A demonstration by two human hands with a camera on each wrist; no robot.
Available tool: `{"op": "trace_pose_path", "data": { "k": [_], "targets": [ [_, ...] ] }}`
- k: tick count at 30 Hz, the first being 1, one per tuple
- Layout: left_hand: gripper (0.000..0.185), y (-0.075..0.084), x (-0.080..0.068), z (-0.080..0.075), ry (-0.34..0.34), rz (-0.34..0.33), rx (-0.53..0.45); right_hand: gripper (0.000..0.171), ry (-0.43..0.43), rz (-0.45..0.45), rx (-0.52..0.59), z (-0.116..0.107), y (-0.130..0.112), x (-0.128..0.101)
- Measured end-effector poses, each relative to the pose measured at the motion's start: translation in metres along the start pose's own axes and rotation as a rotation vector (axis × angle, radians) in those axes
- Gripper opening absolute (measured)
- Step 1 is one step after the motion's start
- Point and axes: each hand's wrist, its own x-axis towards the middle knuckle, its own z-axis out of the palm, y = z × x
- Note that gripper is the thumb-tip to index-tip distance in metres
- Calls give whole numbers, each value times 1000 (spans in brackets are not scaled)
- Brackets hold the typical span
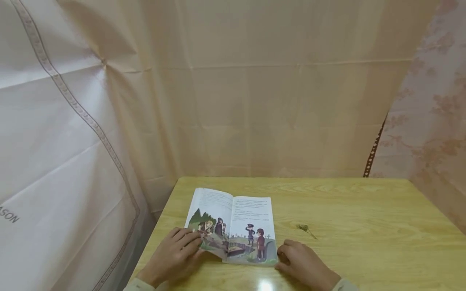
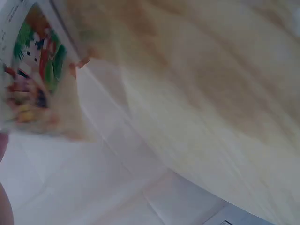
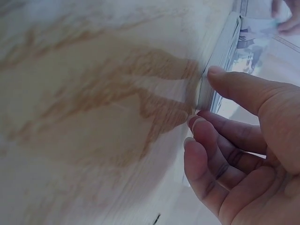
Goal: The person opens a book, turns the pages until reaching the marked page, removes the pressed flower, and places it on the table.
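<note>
An open illustrated paperback book (image 1: 233,226) lies flat near the front left of the light wooden table (image 1: 364,226). Its spine runs from the near edge toward the draped fabric backdrop (image 1: 255,101), and its long axis runs left to right across both pages. The left hand (image 1: 174,254) rests straight, slightly spread fingers on the left page. The right hand (image 1: 302,262) sits at the book's lower right corner, thumb (image 3: 234,84) touching the page edges, other fingers loosely curled, holding nothing. A small dried sprig (image 1: 307,229) lies to the book's right. Bare tabletop extends rightward and behind.
</note>
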Motion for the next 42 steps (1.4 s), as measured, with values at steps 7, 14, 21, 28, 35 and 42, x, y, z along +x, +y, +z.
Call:
{"op": "trace_pose_path", "data": {
  "k": [7,14,21,28,35,42],
  "targets": [
    [42,5,22,3,187,-162,-26,28,7,-10,-6,-1,-1,1],
    [48,31,51,24,32,-364,-281,21,-25,17,43,-4,-3,-1],
    [66,50,77,47,-60,-249,-385,21,-9,-36,13,-3,-1,0],
    [50,59,83,60,-126,-154,-354,15,50,-69,-47,-2,1,0],
    [45,65,81,63,-354,-97,-312,17,53,-56,-47,-1,1,-1],
    [49,69,77,65,-607,-203,-319,15,40,-48,-50,-1,1,0]
  ]
}}
